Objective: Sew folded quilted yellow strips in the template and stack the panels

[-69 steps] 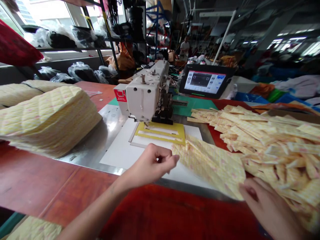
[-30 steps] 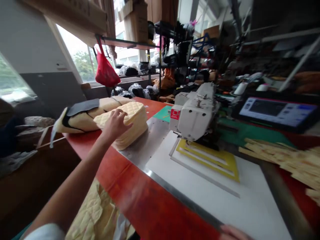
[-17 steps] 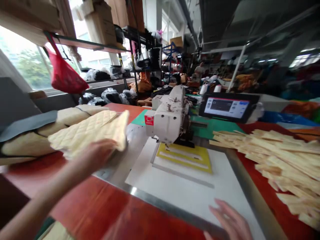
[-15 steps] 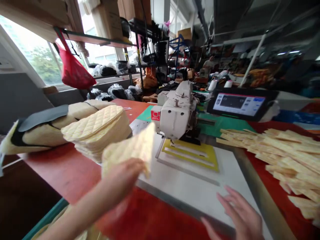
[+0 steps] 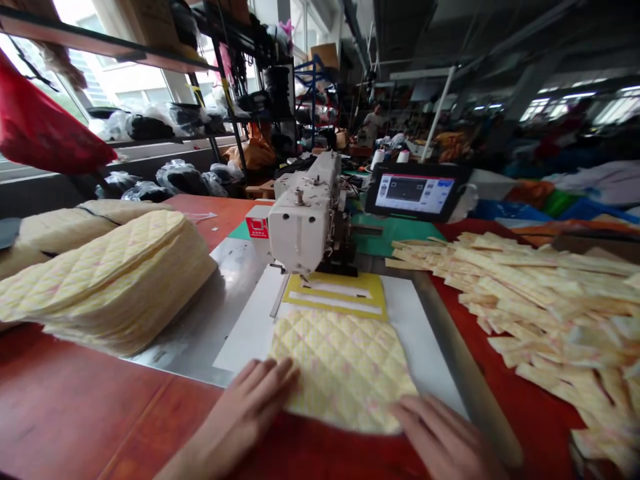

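A pale yellow quilted fabric panel [image 5: 340, 367], with diamond stitching and faint pink marks, lies flat on the white plate [image 5: 245, 343] before the sewing machine [image 5: 305, 220]. My left hand [image 5: 255, 403] rests on its left edge, fingers stretched out flat. At the near right corner, my right hand [image 5: 440, 433] has its fingers on the edge; it is slightly blurred and its thumb is hidden. Just beyond the panel, a yellow slotted template [image 5: 377, 287] sits under the machine head. A tall stack of similar quilted panels [image 5: 145, 293] stands to the left.
A large heap of cut fabric strips [image 5: 530, 300] spreads over the red table [image 5: 65, 407] at right. Behind it stands a lit control screen [image 5: 415, 193]. A red bag [image 5: 45, 127] hangs at upper left. Farther back are shelves with wrapped goods and a person [image 5: 373, 123].
The quilted panel, earlier raised in my left hand, now lies on the white plate. My right hand has come to its corner from the open spread. The view has turned right.
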Motion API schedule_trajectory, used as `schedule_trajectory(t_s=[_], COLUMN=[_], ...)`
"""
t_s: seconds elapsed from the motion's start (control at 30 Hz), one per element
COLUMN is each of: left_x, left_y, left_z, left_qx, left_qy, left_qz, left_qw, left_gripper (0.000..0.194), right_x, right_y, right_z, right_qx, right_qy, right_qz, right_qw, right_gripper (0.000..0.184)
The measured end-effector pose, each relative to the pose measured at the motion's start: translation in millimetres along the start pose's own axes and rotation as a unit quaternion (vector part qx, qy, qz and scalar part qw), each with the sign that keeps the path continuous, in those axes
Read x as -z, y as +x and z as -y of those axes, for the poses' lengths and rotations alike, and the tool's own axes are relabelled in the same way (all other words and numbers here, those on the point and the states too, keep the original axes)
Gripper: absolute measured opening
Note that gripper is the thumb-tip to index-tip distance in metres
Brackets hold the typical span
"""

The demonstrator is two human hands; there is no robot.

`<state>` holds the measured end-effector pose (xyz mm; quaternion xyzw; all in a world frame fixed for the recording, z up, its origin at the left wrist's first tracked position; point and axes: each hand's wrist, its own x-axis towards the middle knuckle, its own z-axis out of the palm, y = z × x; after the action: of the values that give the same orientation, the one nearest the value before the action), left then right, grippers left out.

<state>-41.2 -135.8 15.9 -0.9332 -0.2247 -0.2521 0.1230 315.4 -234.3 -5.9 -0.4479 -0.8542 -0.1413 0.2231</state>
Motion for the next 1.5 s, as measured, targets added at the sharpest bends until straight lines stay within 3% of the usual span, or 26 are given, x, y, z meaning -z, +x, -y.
schedule_trajectory(t_s=[0.17,0.33,0.5,0.63,0.77,1.03,1.5], left_x=[-39.3,-59.4,-57.0,-60.3,-58.5,-50.8,-41.1], left_y=[44.2,42.6,41.7,42.2,39.8,51.1,42.9], left_z=[44.0,52.7,59.9,66.3,64.8,59.3,56.6], left_qx=[0.051,0.122,0.161,0.148,0.149,0.177,0.213], left_qy=[0.027,-0.055,-0.009,-0.033,-0.025,0.033,-0.062], left_qz=[0.035,0.019,0.043,0.073,0.080,0.153,0.094], left_qw=[0.998,0.991,0.986,0.986,0.985,0.972,0.971], left_gripper=[0.033,0.029,0.029,0.034,0.036,0.033,0.023], right_x=[-26.8,-48.9,-56.6,-59.8,-60.4,-60.8,-62.2], right_y=[43.8,49.0,50.5,55.4,57.7,56.2,49.0], right_z=[-27.7,-43.5,-49.9,-52.9,-54.0,-57.9,-60.3], right_qx=[-0.081,-0.112,-0.133,-0.153,-0.173,-0.206,-0.175], right_qy=[0.007,0.032,0.044,0.027,0.030,0.073,0.052], right_qz=[-0.019,-0.041,-0.031,-0.007,0.001,0.011,-0.024], right_qw=[0.997,0.992,0.990,0.988,0.984,0.976,0.983], right_gripper=[0.041,0.037,0.033,0.031,0.032,0.031,0.028])
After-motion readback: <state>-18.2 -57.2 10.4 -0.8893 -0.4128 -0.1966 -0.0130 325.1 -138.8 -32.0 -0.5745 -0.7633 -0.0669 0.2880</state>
